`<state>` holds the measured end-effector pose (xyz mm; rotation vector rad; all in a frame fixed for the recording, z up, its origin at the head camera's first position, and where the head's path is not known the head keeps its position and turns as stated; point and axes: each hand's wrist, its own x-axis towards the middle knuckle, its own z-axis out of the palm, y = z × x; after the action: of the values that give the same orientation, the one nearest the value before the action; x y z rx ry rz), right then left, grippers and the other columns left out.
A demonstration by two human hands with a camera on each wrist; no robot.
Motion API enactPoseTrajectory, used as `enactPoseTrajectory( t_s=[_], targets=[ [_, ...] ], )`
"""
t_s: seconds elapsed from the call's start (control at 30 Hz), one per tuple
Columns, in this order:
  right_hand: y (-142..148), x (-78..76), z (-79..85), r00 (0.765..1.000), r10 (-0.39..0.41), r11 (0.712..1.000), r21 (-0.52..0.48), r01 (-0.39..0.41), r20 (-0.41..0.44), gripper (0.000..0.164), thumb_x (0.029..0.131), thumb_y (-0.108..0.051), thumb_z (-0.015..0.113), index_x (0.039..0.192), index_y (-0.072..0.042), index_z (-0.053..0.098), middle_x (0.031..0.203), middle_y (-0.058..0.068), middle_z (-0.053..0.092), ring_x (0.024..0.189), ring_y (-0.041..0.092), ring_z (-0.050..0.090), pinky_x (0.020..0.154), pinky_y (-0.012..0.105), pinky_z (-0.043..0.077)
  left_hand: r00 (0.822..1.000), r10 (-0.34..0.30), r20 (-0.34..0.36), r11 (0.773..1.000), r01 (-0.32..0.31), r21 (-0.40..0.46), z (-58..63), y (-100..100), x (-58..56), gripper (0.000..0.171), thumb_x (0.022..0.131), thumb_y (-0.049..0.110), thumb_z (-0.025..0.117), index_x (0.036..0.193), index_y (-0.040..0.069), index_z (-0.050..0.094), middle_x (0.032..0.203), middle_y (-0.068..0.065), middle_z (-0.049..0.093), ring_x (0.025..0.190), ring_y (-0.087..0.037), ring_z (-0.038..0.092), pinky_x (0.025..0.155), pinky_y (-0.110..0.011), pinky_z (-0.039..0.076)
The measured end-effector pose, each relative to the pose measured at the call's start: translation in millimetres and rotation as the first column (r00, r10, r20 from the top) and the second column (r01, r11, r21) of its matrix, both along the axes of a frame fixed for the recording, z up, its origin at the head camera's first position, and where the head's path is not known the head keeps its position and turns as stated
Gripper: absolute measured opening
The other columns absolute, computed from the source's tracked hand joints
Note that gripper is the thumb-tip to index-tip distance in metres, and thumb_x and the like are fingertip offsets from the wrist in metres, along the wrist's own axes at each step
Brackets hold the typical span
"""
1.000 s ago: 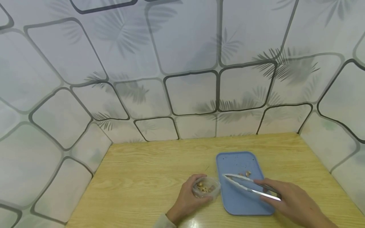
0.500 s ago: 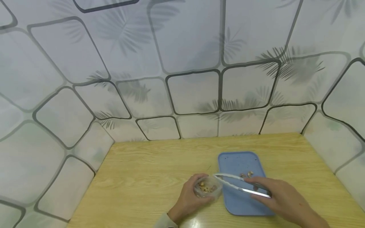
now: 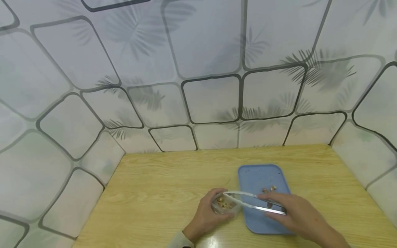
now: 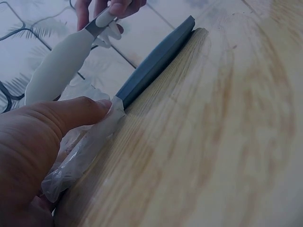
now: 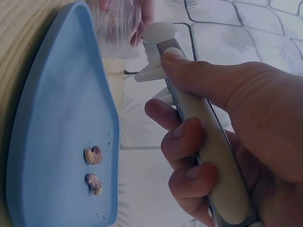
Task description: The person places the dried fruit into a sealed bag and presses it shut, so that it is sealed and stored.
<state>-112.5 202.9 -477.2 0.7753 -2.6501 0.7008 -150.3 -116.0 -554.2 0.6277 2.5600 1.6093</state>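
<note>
My left hand [image 3: 206, 215] curls round a clear plastic bag [image 3: 234, 210] that stands with its mouth spread, and small brownish-yellow pieces [image 3: 222, 204] lie inside. In the left wrist view, the thumb presses on the crinkled rim of the bag [image 4: 90, 146]. My right hand [image 3: 299, 213] grips metal tongs [image 3: 246, 194] with white tips; they reach left over the tray, with the tips above the bag's mouth. Whether the tips pinch anything cannot be made out. Two small pinkish-brown pieces [image 5: 93, 155] sit on the blue tray [image 5: 61, 113].
The blue tray's near end [image 3: 266, 227] lies right beside the bag, on a wood-grain table [image 3: 155, 199]. Dark specks dot the tray's far end. Patterned wall covering [image 3: 211, 100] rises behind the table and at both sides.
The tongs and right hand have moved left, from above the tray to above the bag. The left hand keeps holding the bag in about the same place.
</note>
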Motion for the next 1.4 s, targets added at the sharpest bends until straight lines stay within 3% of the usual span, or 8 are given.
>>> enactPoseTrajectory(
  t_s=[0.17, 0.33, 0.4, 0.47, 0.6, 0.9, 1.13, 1.4],
  targets=[
    [-2, -2.5, 2.2, 0.998, 0.002, 1.000, -0.012, -0.002, 0.058, 0.056, 0.082, -0.029, 0.096, 0.132, -0.041, 0.075, 0.133, 0.004, 0.080, 0.120, 0.038, 0.077, 0.091, 0.053, 0.065, 1.000, 0.002, -0.004, 1.000, -0.002, -0.004, 0.6, 0, -0.4, 0.073, 0.082, 0.028, 0.097, 0.147, 0.027, 0.062, 0.138, 0.002, 0.071, 0.123, -0.012, 0.065, 0.106, -0.028, 0.050],
    [-3, -3.8, 4.8, 0.991, 0.025, 0.997, -0.069, -0.016, 0.134, 0.061, 0.080, -0.025, 0.097, 0.136, -0.034, 0.074, 0.118, -0.008, 0.082, 0.123, 0.044, 0.075, 0.071, 0.027, 0.059, 1.000, 0.002, -0.015, 1.000, -0.002, -0.006, -0.7, 1, -1.2, 0.075, 0.081, 0.026, 0.098, 0.147, 0.024, 0.062, 0.138, 0.000, 0.072, 0.124, -0.014, 0.065, 0.109, -0.029, 0.050],
    [-2, -3.8, 4.6, 0.990, 0.034, 0.995, -0.095, -0.021, 0.136, 0.064, 0.079, -0.022, 0.098, 0.137, -0.032, 0.073, 0.110, -0.013, 0.081, 0.116, 0.033, 0.078, 0.063, 0.020, 0.047, 1.000, -0.001, -0.027, 1.000, 0.001, -0.004, -1.7, 1, -1.7, 0.076, 0.081, 0.025, 0.098, 0.148, 0.022, 0.062, 0.138, -0.002, 0.072, 0.125, -0.014, 0.065, 0.109, -0.030, 0.050],
    [-1, -3.7, 3.7, 0.992, 0.044, 0.993, -0.116, -0.030, 0.118, 0.066, 0.077, -0.019, 0.098, 0.137, -0.031, 0.073, 0.107, -0.014, 0.080, 0.105, 0.016, 0.078, 0.059, 0.018, 0.045, 0.999, -0.009, -0.031, 1.000, 0.009, -0.001, -2.3, 1, -2.3, 0.076, 0.081, 0.025, 0.098, 0.148, 0.021, 0.062, 0.140, -0.002, 0.072, 0.125, -0.014, 0.065, 0.109, -0.030, 0.050],
    [2, -3.6, 2.9, 0.995, 0.043, 0.991, -0.132, -0.030, 0.095, 0.066, 0.077, -0.018, 0.099, 0.136, -0.032, 0.073, 0.105, -0.016, 0.079, 0.092, -0.004, 0.063, 0.057, 0.018, 0.044, 0.999, -0.018, -0.039, 1.000, 0.018, -0.007, -1.4, 1, -2.8, 0.076, 0.082, 0.025, 0.097, 0.149, 0.018, 0.062, 0.143, -0.001, 0.070, 0.127, -0.014, 0.064, 0.111, -0.030, 0.050],
    [10, -2.7, 1.8, 0.985, 0.017, 0.992, -0.129, 0.005, 0.170, 0.060, 0.084, -0.025, 0.094, 0.140, -0.027, 0.072, 0.106, -0.008, 0.080, 0.066, -0.010, 0.043, 0.055, 0.019, 0.042, 1.000, 0.002, 0.014, 1.000, -0.002, 0.003, -1.1, 0, -1.4, 0.073, 0.082, 0.029, 0.097, 0.146, 0.030, 0.062, 0.138, 0.002, 0.071, 0.119, -0.010, 0.064, 0.105, -0.027, 0.050],
    [16, 1.2, -4.8, 0.994, -0.023, 0.989, -0.143, 0.038, 0.107, 0.061, 0.081, -0.023, 0.096, 0.137, -0.025, 0.073, 0.101, -0.012, 0.078, 0.064, -0.011, 0.040, 0.053, 0.018, 0.040, 0.999, 0.001, 0.037, 1.000, -0.002, 0.018, -5.3, -1, -0.1, 0.071, 0.083, 0.029, 0.096, 0.145, 0.031, 0.062, 0.136, 0.003, 0.071, 0.122, -0.013, 0.065, 0.107, -0.028, 0.050],
    [32, 3.7, -10.6, 0.989, -0.074, 0.987, -0.133, 0.091, 0.127, 0.062, 0.083, -0.026, 0.096, 0.140, -0.028, 0.072, 0.099, -0.016, 0.076, 0.065, -0.010, 0.039, 0.053, 0.019, 0.038, 1.000, 0.005, 0.027, 1.000, -0.005, 0.016, -3.7, 0, -0.6, 0.073, 0.082, 0.028, 0.097, 0.145, 0.029, 0.062, 0.138, 0.003, 0.071, 0.125, -0.013, 0.065, 0.110, -0.029, 0.050]
  ],
)
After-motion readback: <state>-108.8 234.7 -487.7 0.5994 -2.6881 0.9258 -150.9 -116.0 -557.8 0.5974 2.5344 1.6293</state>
